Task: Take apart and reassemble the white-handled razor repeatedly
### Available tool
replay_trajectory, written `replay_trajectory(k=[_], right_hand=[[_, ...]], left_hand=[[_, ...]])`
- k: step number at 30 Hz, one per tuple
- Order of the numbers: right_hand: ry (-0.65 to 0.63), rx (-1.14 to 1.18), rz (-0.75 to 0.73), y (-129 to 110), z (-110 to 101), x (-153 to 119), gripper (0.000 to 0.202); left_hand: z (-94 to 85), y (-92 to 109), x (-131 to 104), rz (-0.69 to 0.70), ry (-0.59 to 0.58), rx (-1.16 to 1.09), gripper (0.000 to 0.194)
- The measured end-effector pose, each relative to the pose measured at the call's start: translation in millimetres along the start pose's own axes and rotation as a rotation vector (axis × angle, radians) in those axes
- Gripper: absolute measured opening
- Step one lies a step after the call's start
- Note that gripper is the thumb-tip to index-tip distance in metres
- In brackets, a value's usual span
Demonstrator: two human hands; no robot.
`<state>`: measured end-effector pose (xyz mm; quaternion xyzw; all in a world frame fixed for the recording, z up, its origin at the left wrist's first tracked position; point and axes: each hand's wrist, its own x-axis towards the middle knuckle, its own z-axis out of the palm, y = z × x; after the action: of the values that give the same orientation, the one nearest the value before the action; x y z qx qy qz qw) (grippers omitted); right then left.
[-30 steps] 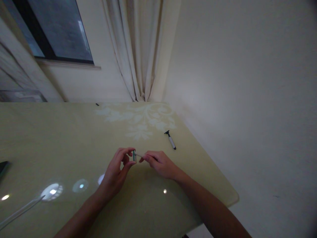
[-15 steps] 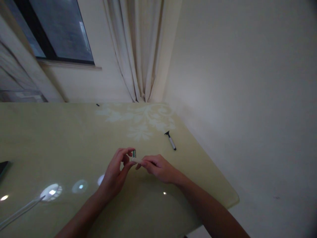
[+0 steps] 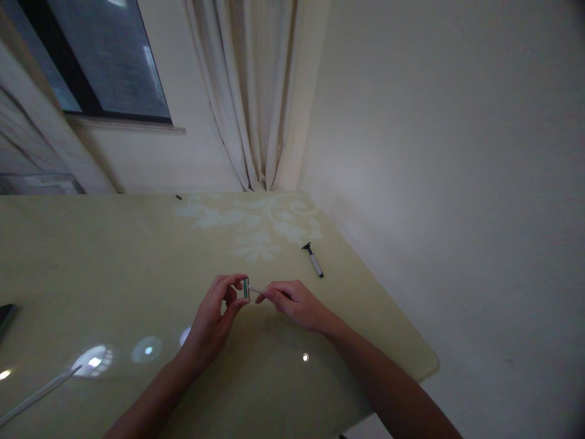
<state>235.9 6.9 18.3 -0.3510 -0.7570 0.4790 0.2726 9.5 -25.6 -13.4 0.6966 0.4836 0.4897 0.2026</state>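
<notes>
My left hand pinches a small razor cartridge upright between thumb and fingertips, its green and dark face showing. My right hand is closed on a thin pale stick. The stick's tip reaches the right side of the cartridge; whether it touches is too small to tell. Both hands are held over the near part of the table. Beyond my right hand lies a razor with a grey handle and a black T-shaped head.
The glossy pale green table has a white floral pattern. A small black piece lies near its far edge. At the left are a white cable and a dark flat object. A wall borders the right side; a curtain hangs behind.
My right hand has lifted slightly and drawn right, shifting the pale stick from the cartridge's lower end to its side. More of the cartridge shows now. My left hand stays nearly still.
</notes>
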Motion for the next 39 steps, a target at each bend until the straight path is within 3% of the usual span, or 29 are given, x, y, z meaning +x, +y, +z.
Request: replay_trajectory(k=[3, 7, 12, 16, 20, 25, 29, 33, 39], right_hand=[[-0.049, 0.006, -0.004, -1.0, 0.2, 0.3, 0.05], [0.048, -0.04, -0.002, -2.9, -0.5, 0.4, 0.052], [-0.043, -0.037, -0.034, -2.7, 0.1, 0.0, 0.049], [0.061, -0.075, -0.013, -0.3, -1.1, 0.6, 0.049], [-0.002, -0.029, -0.023, 0.2, -1.3, 0.4, 0.05], [0.095, -0.068, -0.015, 0.3, -3.0, 1.0, 0.05], [0.024, -0.05, -0.021, -1.2, -3.6, 0.5, 0.049], [0.112, -0.074, -0.004, -1.2, -4.1, 0.4, 0.05], [0.052, -0.08, -0.04, -0.2, -2.8, 0.8, 0.047]], left_hand=[[0.0, -0.4, 0.0, -0.007, -0.001, -0.002, 0.029], [0.4, -0.1, 0.4, -0.02, -0.007, 0.005, 0.03], [1.0, 0.1, -0.7, 0.006, -0.022, -0.016, 0.029], [1.7, 0.3, -0.9, 0.011, -0.036, -0.012, 0.03], [3.2, 0.3, -1.1, 0.007, -0.037, -0.017, 0.029], [3.3, 1.1, -1.2, 0.023, -0.054, -0.016, 0.03], [2.2, 3.6, -1.0, 0.031, -0.045, -0.023, 0.031], [2.4, 3.6, -1.7, 0.031, -0.047, -0.021, 0.03], [4.3, 1.3, -2.7, 0.032, -0.041, -0.022, 0.031]])
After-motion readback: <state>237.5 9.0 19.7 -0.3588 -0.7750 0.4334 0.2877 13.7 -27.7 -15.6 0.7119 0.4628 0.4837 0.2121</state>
